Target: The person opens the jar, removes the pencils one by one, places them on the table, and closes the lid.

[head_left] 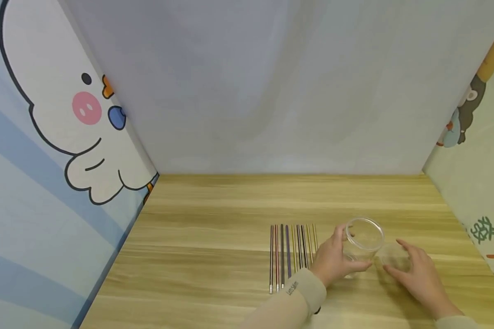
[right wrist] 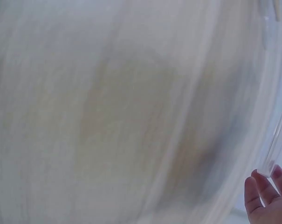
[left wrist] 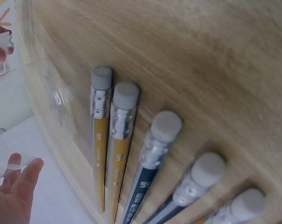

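Note:
My left hand (head_left: pixel 333 261) grips a clear plastic jar (head_left: pixel 361 254) from its left side, thumb in front and fingers behind. The jar's round open rim tilts up toward the head camera. Just right of it, my right hand (head_left: pixel 417 274) holds a clear, thin round lid (right wrist: pixel 274 151) by its edge between thumb and fingers. A small gap separates lid and jar. To the left of the jar lies a row of pencils (head_left: pixel 281 256), partly hidden by my left hand and sleeve. Grey erasers (left wrist: pixel 165 127) cap their near ends in the left wrist view.
The wood-grain table (head_left: pixel 197 237) carries everything. A plain grey-white wall (head_left: pixel 247 91) stands at its back. Cartoon-printed panels flank it, a left panel (head_left: pixel 33 219) with a white figure and a pale green right panel (head_left: pixel 469 183).

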{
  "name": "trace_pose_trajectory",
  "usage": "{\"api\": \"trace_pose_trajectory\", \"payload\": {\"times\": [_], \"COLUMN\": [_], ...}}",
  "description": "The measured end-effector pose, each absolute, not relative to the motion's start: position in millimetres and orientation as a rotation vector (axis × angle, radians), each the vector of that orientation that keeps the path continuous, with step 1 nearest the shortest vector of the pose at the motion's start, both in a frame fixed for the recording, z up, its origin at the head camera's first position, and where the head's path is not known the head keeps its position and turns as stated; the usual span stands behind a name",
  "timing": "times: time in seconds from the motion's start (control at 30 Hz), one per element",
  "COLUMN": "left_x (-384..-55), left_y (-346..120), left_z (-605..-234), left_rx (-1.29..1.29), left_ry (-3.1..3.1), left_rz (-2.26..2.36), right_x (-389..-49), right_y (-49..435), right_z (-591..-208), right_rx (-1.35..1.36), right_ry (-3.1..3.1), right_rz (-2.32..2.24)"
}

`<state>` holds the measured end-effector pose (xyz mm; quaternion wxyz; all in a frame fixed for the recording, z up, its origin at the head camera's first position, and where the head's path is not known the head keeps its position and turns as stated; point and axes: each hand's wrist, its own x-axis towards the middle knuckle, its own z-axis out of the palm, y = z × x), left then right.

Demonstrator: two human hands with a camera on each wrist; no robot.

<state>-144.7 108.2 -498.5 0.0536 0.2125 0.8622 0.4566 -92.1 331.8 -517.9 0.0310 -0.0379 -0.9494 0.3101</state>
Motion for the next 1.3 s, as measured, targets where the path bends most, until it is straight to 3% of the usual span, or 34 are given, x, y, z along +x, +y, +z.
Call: {"api": "trace_pose_trajectory", "payload": {"times": [0.83,1.3], "left_x": [-145,-145], "left_y": [110,110], "left_z": [-505,-504], "left_rx": [0.727,0.721], "left_ry": [2.747,2.764], "left_rz": [1.285,1.266], "right_x": [-97,-96], "right_y": [315,301], "right_z": [-450,-414], "right_rx": [-0.144,0.034], "right_ry": [-2.800,-2.694], "right_rz": [1.054,0.990]}}
